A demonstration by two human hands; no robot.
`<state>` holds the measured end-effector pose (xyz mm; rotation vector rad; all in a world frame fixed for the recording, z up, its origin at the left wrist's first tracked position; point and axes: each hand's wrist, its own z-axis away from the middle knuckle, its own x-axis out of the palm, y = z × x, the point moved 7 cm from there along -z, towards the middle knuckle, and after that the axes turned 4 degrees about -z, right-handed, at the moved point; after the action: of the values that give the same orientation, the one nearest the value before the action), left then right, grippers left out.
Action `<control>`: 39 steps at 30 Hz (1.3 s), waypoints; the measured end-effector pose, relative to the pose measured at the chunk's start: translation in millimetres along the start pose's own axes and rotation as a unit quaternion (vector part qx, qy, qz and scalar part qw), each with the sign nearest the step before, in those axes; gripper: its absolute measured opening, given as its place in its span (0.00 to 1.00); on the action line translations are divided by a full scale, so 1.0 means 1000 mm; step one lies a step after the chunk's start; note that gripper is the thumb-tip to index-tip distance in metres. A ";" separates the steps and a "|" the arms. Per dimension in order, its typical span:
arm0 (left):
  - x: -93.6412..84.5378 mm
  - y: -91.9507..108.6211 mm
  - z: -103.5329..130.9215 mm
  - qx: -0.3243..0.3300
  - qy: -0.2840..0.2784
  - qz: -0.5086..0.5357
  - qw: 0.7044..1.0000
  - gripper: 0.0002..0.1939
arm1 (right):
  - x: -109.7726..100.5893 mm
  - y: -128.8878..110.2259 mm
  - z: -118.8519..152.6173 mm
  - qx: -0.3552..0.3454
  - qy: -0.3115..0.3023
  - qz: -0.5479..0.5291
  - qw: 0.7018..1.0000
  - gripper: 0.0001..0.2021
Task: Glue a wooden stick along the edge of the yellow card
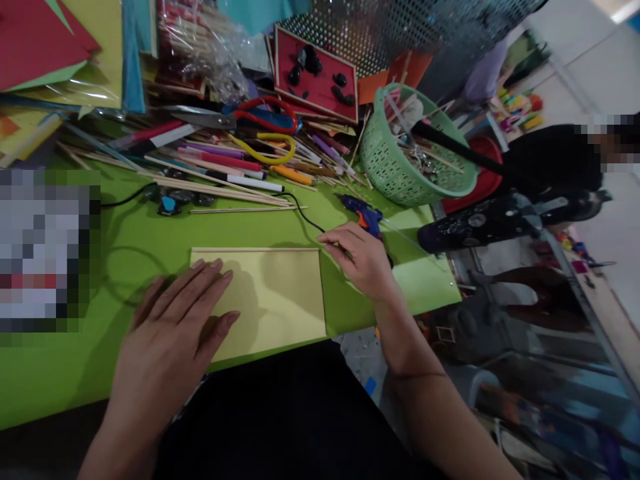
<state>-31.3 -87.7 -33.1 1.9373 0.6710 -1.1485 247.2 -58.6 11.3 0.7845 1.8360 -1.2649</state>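
Observation:
A yellow sheet of card [280,293] lies near the front edge of the green table, with a thin wooden stick [255,249] along its far edge. My left hand [175,317] rests over the card's left part, palm down, fingers stretched out and holding nothing. Just off the card's far right corner, my right hand [357,257] has its thumb and fingers pinched together. A black cord [305,212] runs up to those fingertips; whether they grip it or something small is hidden. Right behind this hand lies a blue glue gun [363,212] with an orange trigger.
Pens, sticks and scissors with red handles [265,110] crowd the back. A green basket [400,160] of odds and ends stands at the back right, near a red framed panel [320,77] with black pieces. Coloured paper [45,53] lies back left. A person sits further right.

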 end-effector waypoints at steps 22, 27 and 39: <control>-0.003 -0.010 -0.017 -0.032 -0.018 -0.033 0.999 0.31 | 0.029 -0.004 0.020 -0.035 -0.061 0.083 0.994 0.18; -0.003 -0.009 -0.017 -0.019 0.003 -0.049 0.999 0.32 | 0.028 -0.005 0.021 -0.043 -0.049 0.085 0.994 0.19; -0.003 -0.007 -0.017 -0.023 -0.006 -0.059 0.998 0.31 | 0.032 -0.006 0.024 -0.059 -0.056 0.105 0.991 0.17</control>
<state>-29.6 -69.5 -27.3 1.8709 0.8067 -1.2051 231.4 -80.9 -18.2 0.8034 1.6743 -1.0364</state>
